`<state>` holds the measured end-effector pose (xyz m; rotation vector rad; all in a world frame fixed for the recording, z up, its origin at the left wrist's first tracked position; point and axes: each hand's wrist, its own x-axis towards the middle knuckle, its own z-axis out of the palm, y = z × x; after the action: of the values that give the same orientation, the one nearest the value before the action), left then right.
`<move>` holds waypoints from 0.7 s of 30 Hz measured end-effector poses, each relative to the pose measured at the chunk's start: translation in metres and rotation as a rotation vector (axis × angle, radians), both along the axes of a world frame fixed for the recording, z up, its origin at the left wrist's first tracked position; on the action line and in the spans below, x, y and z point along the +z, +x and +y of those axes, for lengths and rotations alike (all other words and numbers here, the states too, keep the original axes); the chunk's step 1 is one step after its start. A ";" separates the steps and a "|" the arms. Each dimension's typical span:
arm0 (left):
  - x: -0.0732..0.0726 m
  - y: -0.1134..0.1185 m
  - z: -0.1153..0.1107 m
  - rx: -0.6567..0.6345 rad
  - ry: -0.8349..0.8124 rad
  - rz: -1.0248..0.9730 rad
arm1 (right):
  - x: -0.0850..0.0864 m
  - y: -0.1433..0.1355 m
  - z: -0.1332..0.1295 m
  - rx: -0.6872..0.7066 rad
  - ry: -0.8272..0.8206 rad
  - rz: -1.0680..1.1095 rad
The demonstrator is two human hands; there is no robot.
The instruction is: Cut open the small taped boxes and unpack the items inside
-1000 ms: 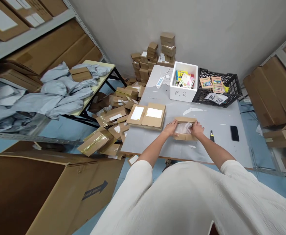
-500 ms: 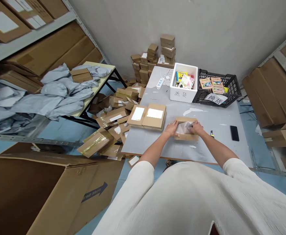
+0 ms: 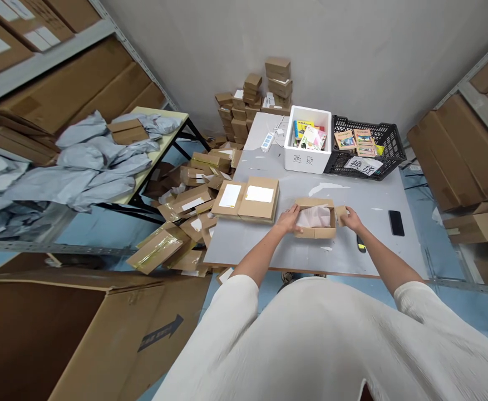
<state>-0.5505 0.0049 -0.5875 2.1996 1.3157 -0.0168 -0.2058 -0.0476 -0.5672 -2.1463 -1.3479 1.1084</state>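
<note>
Since the earlier frame the right hand [image 3: 352,219] has moved outward from the box, and the flap [image 3: 341,215] at that end now stands folded out; the left hand [image 3: 289,219] has stayed at the opposite end. The right grip is closed in a pinch, thumb and fingers on the flap. The left grip is partly curled, clasping the left end of the open box [image 3: 316,233], which sits on the grey tabletop [image 3: 239,236] between the two hands. Inside the box lies a pale, crumpled wrapping [image 3: 315,216]; whatever it covers is hidden.

Just beside the right forearm lies a cutter [image 3: 361,243] with a yellow part, and farther right a black phone [image 3: 396,223]. Left of the left hand, two labelled cartons [image 3: 259,209] sit side by side. Toward the back edge stand a white foam bin [image 3: 307,161] holding colourful booklets [image 3: 311,138] and, touching it, a black crate [image 3: 397,146] with a paper sign [image 3: 363,165]. A power strip [image 3: 267,141] lies left of the bin. Beyond, taped boxes [image 3: 193,199] heap on the floor, and grey mailing bags [image 3: 80,159] cover much of a second, yellowish tabletop [image 3: 165,140].
</note>
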 end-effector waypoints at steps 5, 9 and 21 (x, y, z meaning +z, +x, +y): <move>0.002 -0.001 -0.002 -0.002 0.017 0.010 | -0.001 -0.013 -0.002 0.035 -0.035 -0.252; 0.002 0.000 -0.001 -0.008 0.004 0.020 | 0.019 -0.027 0.007 0.221 0.143 -0.581; 0.005 0.001 -0.009 0.004 -0.001 0.012 | 0.009 -0.128 0.065 1.502 0.222 -0.633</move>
<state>-0.5500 -0.0042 -0.5826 2.1992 1.3266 -0.0294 -0.3335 0.0173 -0.5581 -1.0485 -3.3444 0.4706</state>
